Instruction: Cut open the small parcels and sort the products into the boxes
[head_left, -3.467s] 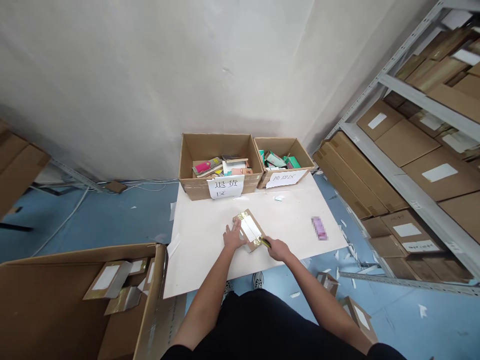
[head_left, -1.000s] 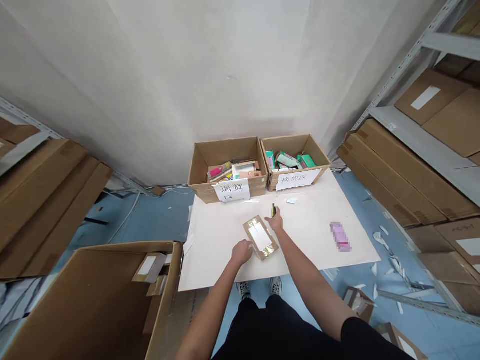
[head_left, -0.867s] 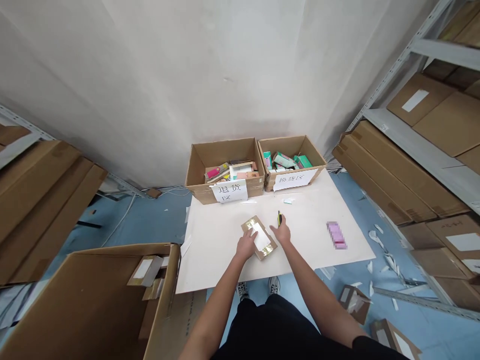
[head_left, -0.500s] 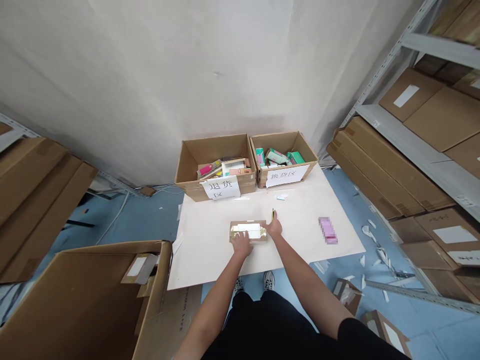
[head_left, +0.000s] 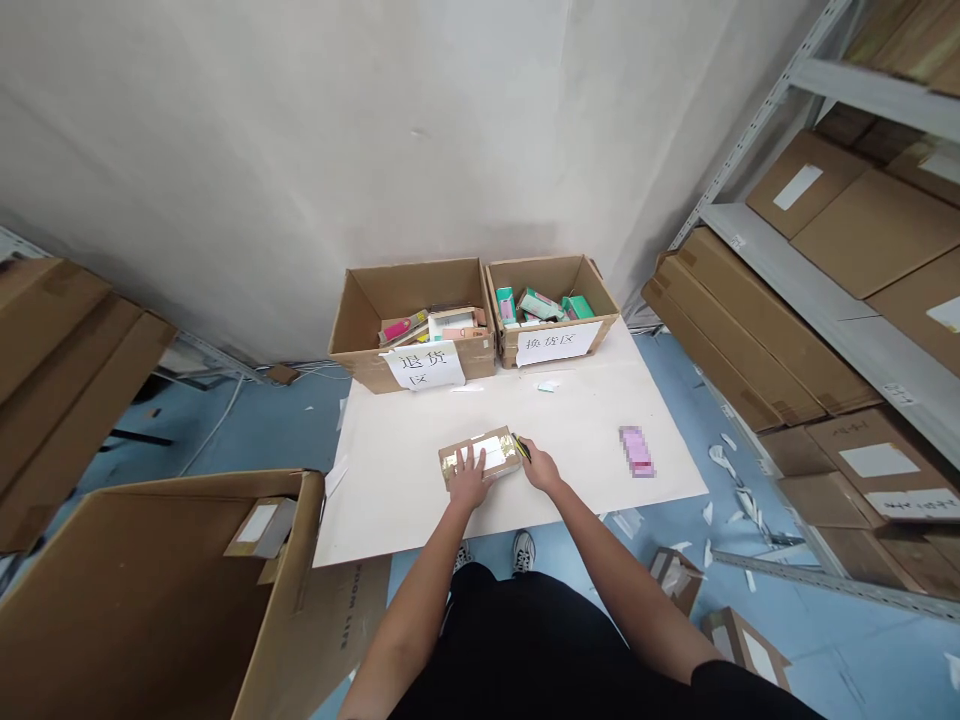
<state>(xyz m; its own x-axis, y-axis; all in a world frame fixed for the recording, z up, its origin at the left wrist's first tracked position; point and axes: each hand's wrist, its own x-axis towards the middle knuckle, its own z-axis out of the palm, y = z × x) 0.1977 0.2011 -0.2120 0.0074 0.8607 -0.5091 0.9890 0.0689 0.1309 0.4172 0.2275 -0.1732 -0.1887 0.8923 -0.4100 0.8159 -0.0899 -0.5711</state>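
Note:
A small brown parcel [head_left: 491, 445] with a white label and shiny yellow tape lies flat on the white board [head_left: 390, 480]. My left hand [head_left: 469, 480] rests on its near left part with fingers spread flat. My right hand [head_left: 538, 467] is closed around a yellow and black cutter [head_left: 522, 449], whose tip sits at the parcel's right end.
Two open cartons with paper signs stand at the board's far edge, the left carton [head_left: 360, 300] and the right carton [head_left: 600, 300], both holding small packs. A pink item [head_left: 636, 450] lies right. A large open box [head_left: 150, 590] sits at left. Shelves [head_left: 817, 310] of cartons rise right.
The parcel was turned from slanted to lying crosswise. My right hand with the cutter came back from beyond the parcel to its right end. My left hand moved onto the parcel's top.

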